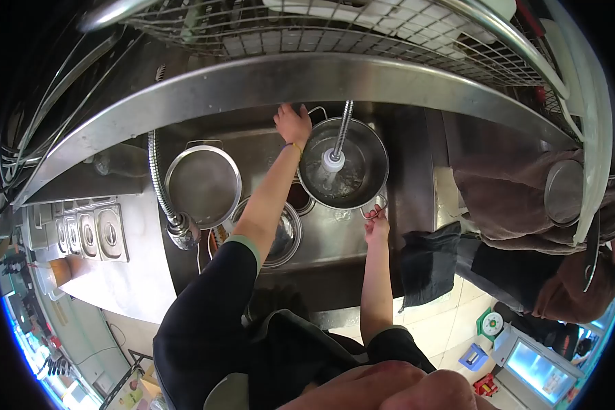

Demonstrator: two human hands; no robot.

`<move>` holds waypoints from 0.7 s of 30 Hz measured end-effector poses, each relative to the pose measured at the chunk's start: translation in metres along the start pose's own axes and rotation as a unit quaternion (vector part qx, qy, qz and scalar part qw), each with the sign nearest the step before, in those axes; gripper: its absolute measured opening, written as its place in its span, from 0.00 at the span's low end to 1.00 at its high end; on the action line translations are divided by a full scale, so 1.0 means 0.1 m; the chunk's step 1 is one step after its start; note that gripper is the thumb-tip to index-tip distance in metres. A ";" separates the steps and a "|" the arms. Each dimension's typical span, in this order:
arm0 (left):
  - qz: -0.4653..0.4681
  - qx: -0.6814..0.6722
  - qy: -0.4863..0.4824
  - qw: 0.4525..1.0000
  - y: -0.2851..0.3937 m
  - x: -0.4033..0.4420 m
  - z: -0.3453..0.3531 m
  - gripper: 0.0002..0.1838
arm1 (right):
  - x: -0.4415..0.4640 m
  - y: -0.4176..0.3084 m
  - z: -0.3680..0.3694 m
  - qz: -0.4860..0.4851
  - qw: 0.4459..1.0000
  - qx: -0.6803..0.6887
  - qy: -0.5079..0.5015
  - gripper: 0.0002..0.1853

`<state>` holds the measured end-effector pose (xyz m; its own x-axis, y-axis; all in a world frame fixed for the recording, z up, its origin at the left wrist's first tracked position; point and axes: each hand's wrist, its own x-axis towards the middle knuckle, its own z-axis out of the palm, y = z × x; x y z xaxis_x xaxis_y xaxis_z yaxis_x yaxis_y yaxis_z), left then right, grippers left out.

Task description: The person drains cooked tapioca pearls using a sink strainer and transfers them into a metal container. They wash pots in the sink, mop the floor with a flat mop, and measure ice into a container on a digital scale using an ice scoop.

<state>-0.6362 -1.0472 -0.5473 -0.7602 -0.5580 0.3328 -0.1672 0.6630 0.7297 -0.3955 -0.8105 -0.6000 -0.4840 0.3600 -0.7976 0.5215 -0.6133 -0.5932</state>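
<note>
A large round metal pot (309, 186) stands in the sink (335, 251), with water in it. Over it hangs a flexible tap hose with a white spray head (332, 161), and water runs from the head into the pot. My right hand (376, 225) grips the pot's near loop handle (380, 201). At the far side, my left hand (294, 125) is beside the pot's other handle (318, 109), its fingers bent and slightly apart, with nothing visible in them. My left forearm partly covers a metal bowl (288, 239) and a smaller dark container (298, 197).
A round metal pan or lid (203, 184) lies left of the pot, near a second hose tap (183, 232). A steel shelf edge (307, 74) and wire rack (362, 44) span overhead. Lidded steel containers (109, 232) sit left. Brown cloths (512, 198) hang right.
</note>
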 end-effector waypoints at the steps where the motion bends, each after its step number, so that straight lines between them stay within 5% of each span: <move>1: 0.006 0.036 0.004 0.999 0.04 0.03 0.02 0.15 | -0.07 0.02 -0.01 -0.001 1.000 0.000 -0.004 0.15; 4: 0.016 -0.071 -0.137 0.988 0.16 0.11 -0.10 0.12 | -0.26 0.20 -0.20 0.012 1.000 0.011 -0.011 0.15; 8: -0.006 -0.242 -0.238 0.941 0.21 0.18 0.05 0.12 | -0.55 0.11 -0.40 0.157 0.981 0.099 0.053 0.13; 10: -0.069 -0.278 -0.331 0.899 0.18 0.17 0.09 0.13 | -0.73 0.07 -0.28 -0.090 0.974 0.077 0.195 0.12; 12: -0.119 -0.301 -0.390 0.862 0.17 0.07 0.01 0.16 | -0.78 0.17 -0.14 -0.369 0.883 -0.052 0.287 0.14; 13: -0.165 -0.344 -0.410 0.828 0.15 -0.04 -0.04 0.16 | -0.94 0.09 0.21 -0.400 0.890 -0.021 0.218 0.16; 15: -0.251 -0.424 -0.444 0.748 0.09 -0.35 -0.15 0.17 | -0.85 -0.02 0.75 -0.238 0.965 0.072 -0.083 0.17; 18: -0.323 -0.575 -0.447 0.604 0.18 -0.98 -0.53 0.24 | -0.03 0.24 1.55 -0.018 0.929 0.210 -0.304 0.21; 19: -0.329 -0.612 -0.427 0.579 0.28 -1.13 -0.68 0.28 | -0.02 0.24 1.72 -0.061 0.951 0.138 -0.271 0.27; 20: -0.342 -0.559 -0.419 0.629 0.18 -1.28 -0.70 0.29 | 0.16 0.23 1.73 -0.008 0.827 0.265 -0.496 0.29; 21: -0.356 -0.499 -0.409 0.676 0.05 -1.39 -0.71 0.30 | 0.36 0.38 1.72 -0.011 0.732 0.339 -0.591 0.29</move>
<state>-0.4870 -1.0018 -0.5476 -0.8709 0.1740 -0.4596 -0.4772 -0.5231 0.7062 -0.5143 -0.9419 -0.6326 -0.9660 -0.2382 0.1004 0.2290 -0.9688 -0.0949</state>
